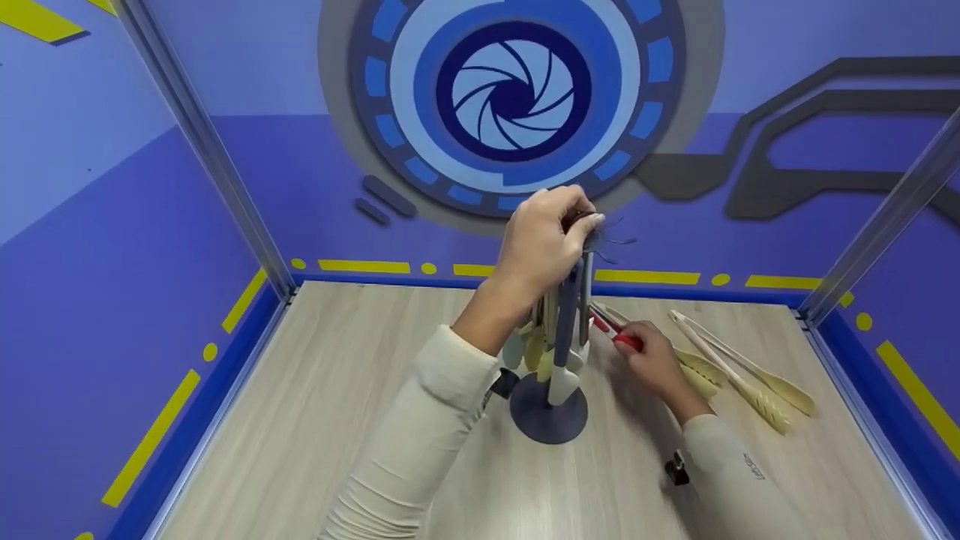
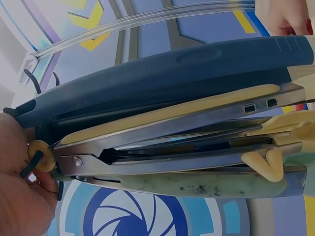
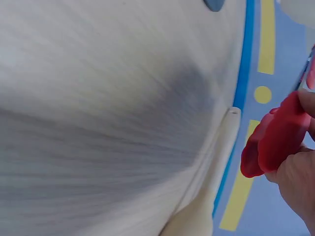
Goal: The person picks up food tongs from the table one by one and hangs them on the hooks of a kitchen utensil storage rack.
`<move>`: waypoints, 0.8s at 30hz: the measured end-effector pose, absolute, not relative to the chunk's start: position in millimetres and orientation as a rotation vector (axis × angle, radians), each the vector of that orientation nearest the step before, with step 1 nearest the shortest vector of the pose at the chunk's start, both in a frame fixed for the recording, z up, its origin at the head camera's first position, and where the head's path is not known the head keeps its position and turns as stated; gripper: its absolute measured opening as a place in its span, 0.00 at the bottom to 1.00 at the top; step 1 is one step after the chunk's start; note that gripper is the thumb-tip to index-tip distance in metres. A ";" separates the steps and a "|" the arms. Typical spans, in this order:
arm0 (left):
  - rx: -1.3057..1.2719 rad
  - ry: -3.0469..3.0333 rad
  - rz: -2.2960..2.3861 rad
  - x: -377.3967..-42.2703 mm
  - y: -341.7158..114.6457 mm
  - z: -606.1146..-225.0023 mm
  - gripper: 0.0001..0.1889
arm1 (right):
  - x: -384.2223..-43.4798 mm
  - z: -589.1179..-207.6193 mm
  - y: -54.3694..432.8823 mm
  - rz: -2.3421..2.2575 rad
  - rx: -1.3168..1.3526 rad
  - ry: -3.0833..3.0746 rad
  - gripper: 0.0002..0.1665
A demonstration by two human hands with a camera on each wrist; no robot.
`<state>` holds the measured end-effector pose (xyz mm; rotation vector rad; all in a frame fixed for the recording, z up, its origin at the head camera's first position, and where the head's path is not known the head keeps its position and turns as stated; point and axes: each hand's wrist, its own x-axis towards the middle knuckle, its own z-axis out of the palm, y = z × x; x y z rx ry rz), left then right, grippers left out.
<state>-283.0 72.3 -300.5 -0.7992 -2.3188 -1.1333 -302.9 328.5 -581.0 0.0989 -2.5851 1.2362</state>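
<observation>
A dark utensil stand with a round base stands upright on the table, with several tongs hanging round its pole. My left hand grips the top of the stand among its hooks. In the left wrist view, dark blue tongs, cream-handled tongs and green speckled tongs hang close together below that hand. Right of the stand, my right hand pinches red-tipped tongs by their red end, held above the table. Their red tips show in the right wrist view; the far end is partly hidden.
Cream tongs lie on the table at the right. Other yellowish tongs lie partly behind my right hand. Blue walls and metal posts enclose the table's back and sides.
</observation>
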 end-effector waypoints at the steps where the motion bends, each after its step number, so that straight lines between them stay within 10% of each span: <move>1: -0.799 -2.322 -1.135 -282.8 72.4 -301.1 0.07 | -300.5 -579.0 329.0 1.253 0.092 -2.569 0.04; 24: -0.776 -2.338 -1.135 -281.2 72.8 -301.1 0.07 | -267.6 -545.0 334.9 1.824 0.407 -1.824 0.07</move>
